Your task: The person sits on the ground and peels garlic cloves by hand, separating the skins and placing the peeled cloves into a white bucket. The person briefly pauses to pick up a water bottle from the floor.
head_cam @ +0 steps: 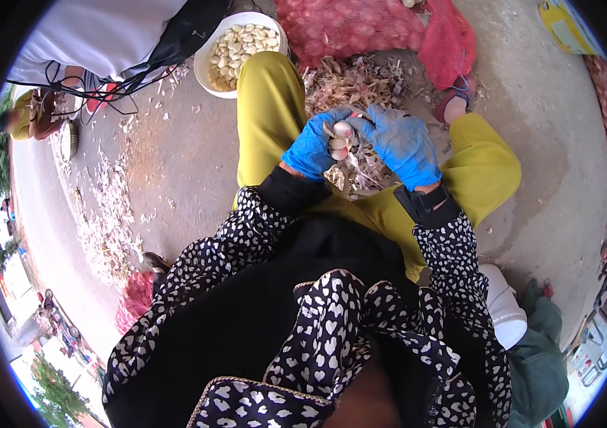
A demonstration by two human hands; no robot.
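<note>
In front of my lap, a partly split garlic bulb (341, 140) with pinkish-white cloves is between my two blue-gloved hands. My left hand (311, 144) grips it from the left side. The fingertips of my right hand (405, 142), in a dirt-stained glove, close on its upper right. A small red item (356, 114) shows between the fingertips; I cannot tell what it is. Below lies a heap of dry garlic skins and stalks (354, 85), on the ground between my legs. A white bucket (200, 67) of peeled cloves (239, 48) stands beyond my left knee.
A red mesh sack of garlic (357, 27) lies ahead, beside the skin heap. Another person (94, 37) is close at the upper left, with black cords (121, 85) hanging there. Loose skins (102, 224) litter the concrete at left. A white bucket (504, 310) is behind my right arm.
</note>
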